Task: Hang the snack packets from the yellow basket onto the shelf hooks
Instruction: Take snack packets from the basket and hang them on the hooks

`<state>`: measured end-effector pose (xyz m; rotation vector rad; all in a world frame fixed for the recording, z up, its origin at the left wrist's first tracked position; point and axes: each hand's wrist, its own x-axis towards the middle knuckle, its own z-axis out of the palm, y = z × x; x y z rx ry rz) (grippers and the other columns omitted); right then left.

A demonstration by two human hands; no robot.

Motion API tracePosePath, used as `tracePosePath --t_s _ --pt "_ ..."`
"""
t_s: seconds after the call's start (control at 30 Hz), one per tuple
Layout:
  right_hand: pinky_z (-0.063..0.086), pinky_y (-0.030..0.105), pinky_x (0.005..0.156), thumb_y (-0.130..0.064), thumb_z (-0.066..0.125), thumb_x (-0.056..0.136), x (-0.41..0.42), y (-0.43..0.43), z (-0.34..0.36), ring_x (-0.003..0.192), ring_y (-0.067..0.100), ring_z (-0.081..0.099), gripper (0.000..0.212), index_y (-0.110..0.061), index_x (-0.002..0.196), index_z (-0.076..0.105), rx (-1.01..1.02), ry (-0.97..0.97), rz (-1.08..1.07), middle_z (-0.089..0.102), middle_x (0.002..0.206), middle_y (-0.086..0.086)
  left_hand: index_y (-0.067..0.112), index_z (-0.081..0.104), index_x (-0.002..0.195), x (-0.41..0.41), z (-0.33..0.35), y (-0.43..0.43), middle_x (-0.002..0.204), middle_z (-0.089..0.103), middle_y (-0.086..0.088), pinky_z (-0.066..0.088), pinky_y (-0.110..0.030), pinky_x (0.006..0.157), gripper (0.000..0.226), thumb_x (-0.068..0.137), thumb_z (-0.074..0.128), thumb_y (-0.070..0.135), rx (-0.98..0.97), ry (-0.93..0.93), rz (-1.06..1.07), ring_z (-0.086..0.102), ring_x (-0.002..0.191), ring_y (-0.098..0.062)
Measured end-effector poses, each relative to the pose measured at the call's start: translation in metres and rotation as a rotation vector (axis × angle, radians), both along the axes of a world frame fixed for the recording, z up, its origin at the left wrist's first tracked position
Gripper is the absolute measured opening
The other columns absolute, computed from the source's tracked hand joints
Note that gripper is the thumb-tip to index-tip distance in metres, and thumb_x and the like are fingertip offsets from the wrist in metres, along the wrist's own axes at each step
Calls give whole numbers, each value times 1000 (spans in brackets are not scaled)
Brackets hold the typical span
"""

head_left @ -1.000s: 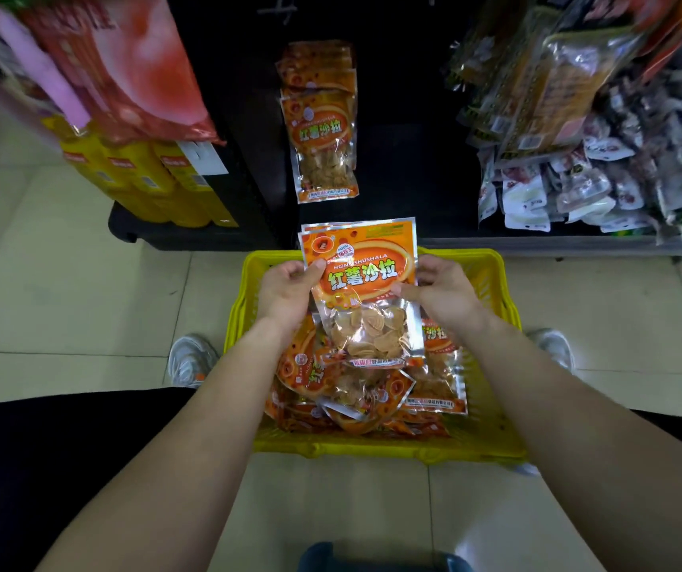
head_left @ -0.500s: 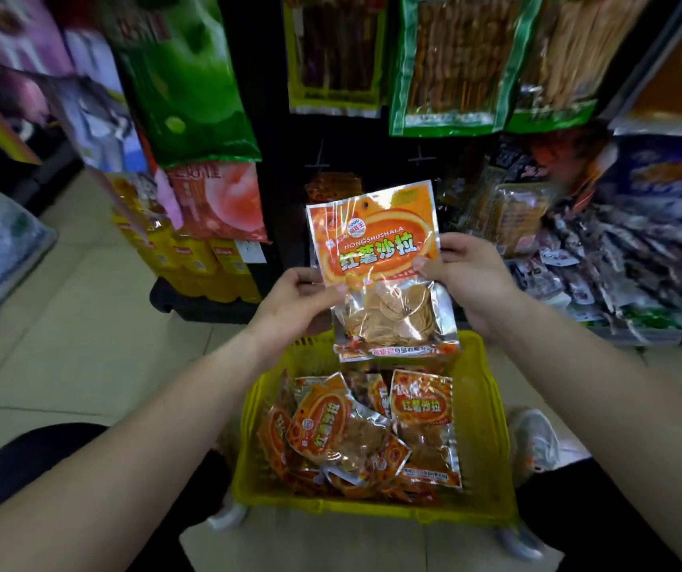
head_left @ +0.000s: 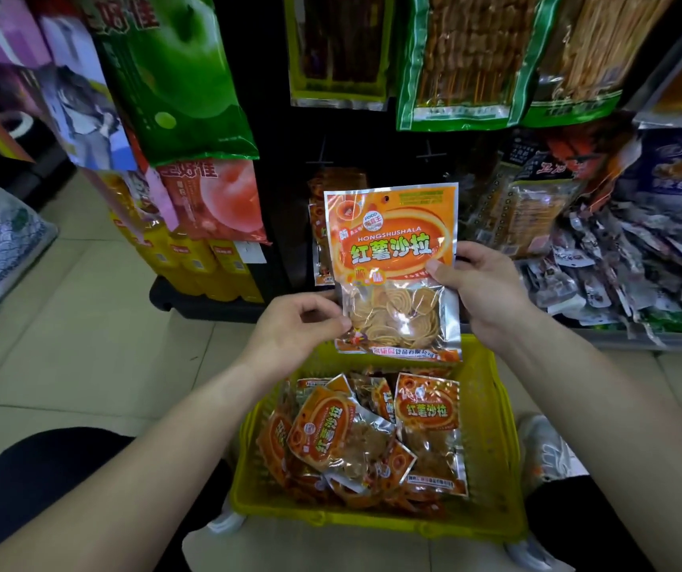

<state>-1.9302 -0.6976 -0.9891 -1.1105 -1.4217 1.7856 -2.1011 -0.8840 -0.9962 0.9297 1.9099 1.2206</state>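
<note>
An orange snack packet (head_left: 391, 258) is held upright before the dark shelf (head_left: 281, 158), above the yellow basket (head_left: 492, 447) of more packets. The left hand (head_left: 294, 328) pinches its left edge; the right hand (head_left: 484, 291) grips its right edge.

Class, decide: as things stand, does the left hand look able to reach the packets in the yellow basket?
Probably, once freed: left hand pinches the raised packet; the basket below lies open.
</note>
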Motion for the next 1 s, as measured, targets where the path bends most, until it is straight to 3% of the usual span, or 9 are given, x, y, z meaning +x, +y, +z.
tracePosePath --t_s 0.1,0.23,0.37,0.5,0.6,0.7,0.77,0.87,1.0 --pt "59 36 75 -5 75 86 -3 7 -9 81 18 76 23 -9 108 68 29 -54 5 77 89 5 23 74 74 -4 -4 7 92 77 6 54 -52 94 7 79 79 24 -22 34 40 72 89 -18" --pt "61 44 79 -7 78 84 -4 18 -18 75 18 73 17 -15 95 69 21 -116 -7 75 79 3 30 69 72 -15 -7 11 79 71 11 55 -52 90 10 79 76 31 -35 23 1 66 81 -15" --pt "61 54 81 -9 80 83 -9 20 -22 88 31 74 21 -14 99 68 -9 -136 -12 77 86 7 30 67 78 -24 -10 16 78 71 10 56 -28 69 14 89 73 24 -9 191 41 67 74 -7" --pt "62 48 78 -9 80 83 -15 22 -22 80 23 74 20 -14 99 68 -17 -130 1 77 82 3 20 58 83 -19 -13 20 61 53 10 60 -36 63 15 96 64 22 -19 78 93 56 65 -16" --pt "62 41 69 -8 79 84 -16 23 -20 78 24 75 18 -14 98 69 -33 -118 18 78 82 3 15 55 89 -14 -15 21 64 51 7 60 -29 61 12 99 60 17 -7 77 128 54 65 -14" --pt "59 34 62 -6 77 84 -16 25 -16 76 21 76 21 -11 103 69 -56 -84 24 78 84 5 15 56 92 -12 -13 20 62 56 6 59 -39 68 10 100 60 20 -1 172 105 58 64 -17" --pt "58 32 61 -6 77 84 -15 27 -14 73 18 75 23 -9 106 69 -63 -79 26 78 84 5 14 57 93 -13 -12 19 64 62 1 56 -37 67 9 99 62 18 15 186 90 63 63 -16" --pt "58 29 58 -5 76 85 -15 25 -13 69 16 74 23 -7 107 69 -84 -67 37 78 82 4 10 58 93 -15 -12 17 70 68 -9 55 -29 60 7 98 63 11 72 118 111 65 60 -16" --pt "58 29 58 -4 75 85 -14 22 -9 71 17 74 28 -4 112 67 -81 -53 53 78 85 6 13 62 94 -17 -17 13 71 72 -6 54 -25 59 10 92 71 9 73 -16 101 66 63 -13"
